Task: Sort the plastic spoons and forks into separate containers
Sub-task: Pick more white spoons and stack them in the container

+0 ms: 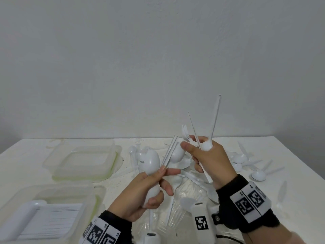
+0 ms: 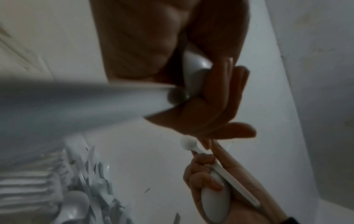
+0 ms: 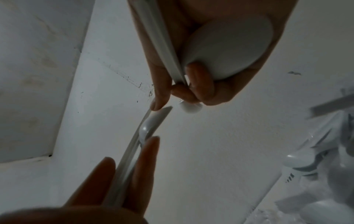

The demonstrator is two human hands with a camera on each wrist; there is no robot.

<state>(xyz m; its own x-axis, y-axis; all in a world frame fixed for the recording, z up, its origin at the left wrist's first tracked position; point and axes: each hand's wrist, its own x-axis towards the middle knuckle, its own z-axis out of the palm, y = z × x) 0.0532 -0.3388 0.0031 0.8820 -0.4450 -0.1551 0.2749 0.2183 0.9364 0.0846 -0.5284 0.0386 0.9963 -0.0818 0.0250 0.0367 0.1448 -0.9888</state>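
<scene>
left hand [image 1: 140, 194]: grips spoons [image 1: 151, 164] as a bundle, likely batching one kind
right hand [image 1: 208, 159]: pinches more cutlery upright, handles clear of pile [image 1: 246, 162]
containers [image 1: 82, 159]: left, open for drops

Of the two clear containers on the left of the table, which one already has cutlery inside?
The nearer container, at the lower left of the head view: white cutlery lies stacked in it. The farther container, behind it toward the wall, shows nothing inside.
</scene>
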